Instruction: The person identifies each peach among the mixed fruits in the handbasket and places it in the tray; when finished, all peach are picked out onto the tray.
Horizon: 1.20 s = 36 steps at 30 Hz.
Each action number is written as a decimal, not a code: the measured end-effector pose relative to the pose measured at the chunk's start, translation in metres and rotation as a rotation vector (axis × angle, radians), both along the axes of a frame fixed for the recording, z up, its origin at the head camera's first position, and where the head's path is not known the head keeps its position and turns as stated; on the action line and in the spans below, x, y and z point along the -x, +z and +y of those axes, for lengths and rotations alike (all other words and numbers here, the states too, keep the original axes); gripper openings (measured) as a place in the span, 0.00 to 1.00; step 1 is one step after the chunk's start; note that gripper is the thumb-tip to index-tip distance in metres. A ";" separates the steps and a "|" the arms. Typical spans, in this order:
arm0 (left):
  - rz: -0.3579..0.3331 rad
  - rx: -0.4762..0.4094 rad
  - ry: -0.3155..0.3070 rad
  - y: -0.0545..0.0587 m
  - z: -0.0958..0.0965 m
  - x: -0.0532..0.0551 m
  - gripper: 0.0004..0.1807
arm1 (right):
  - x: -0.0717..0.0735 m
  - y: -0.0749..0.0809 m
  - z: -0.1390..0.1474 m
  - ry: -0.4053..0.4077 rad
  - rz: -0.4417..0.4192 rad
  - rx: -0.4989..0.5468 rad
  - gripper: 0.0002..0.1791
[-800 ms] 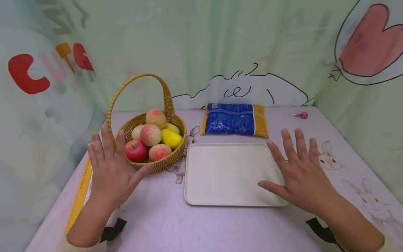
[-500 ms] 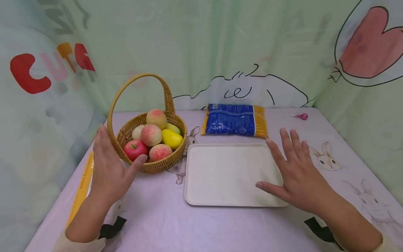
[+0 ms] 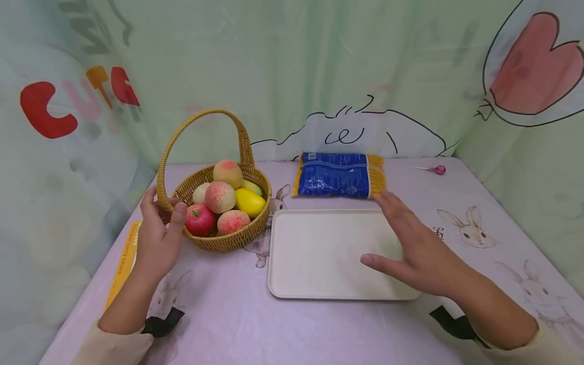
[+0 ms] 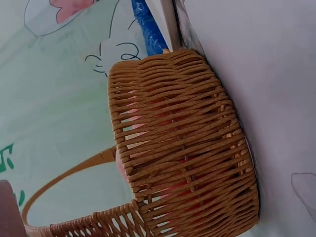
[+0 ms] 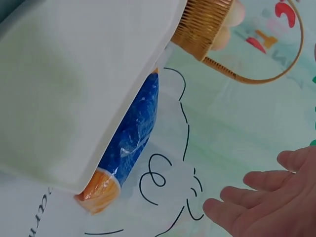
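In the head view, my left hand (image 3: 157,238) is at the left side of a wicker basket (image 3: 228,244), close by the foot of its arched handle (image 3: 165,157). Its fingers overlap the handle while the thumb stands apart. The basket holds a red apple (image 3: 199,220), several peaches (image 3: 220,197) and a yellow fruit (image 3: 249,203). Woven basket wall (image 4: 182,138) fills the left wrist view. Over the right part of a white tray (image 3: 328,253) hovers my right hand (image 3: 415,248), its fingers extended and holding nothing.
Behind the tray lies a blue and yellow packet (image 3: 337,175). A pink lollipop (image 3: 440,170) is at the back right. On the left, a yellow-edged sheet (image 3: 123,263) lies partly under my left forearm. Curtains (image 3: 283,66) enclose the table's back and sides.
My left hand has turned sideways and moved to the basket's handle, its fingers bending. My right hand has shifted slightly left and turned, its fingers drawn together. Basket and tray stay in place.
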State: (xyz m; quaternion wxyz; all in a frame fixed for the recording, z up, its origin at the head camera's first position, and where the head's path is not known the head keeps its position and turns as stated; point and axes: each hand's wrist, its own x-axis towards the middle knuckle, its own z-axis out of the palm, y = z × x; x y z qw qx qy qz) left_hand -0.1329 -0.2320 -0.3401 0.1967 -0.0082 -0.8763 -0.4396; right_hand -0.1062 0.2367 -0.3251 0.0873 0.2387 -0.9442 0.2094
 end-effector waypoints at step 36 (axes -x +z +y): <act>-0.289 -0.140 0.041 0.000 -0.018 0.012 0.40 | 0.085 0.013 -0.124 0.082 -0.447 0.387 0.48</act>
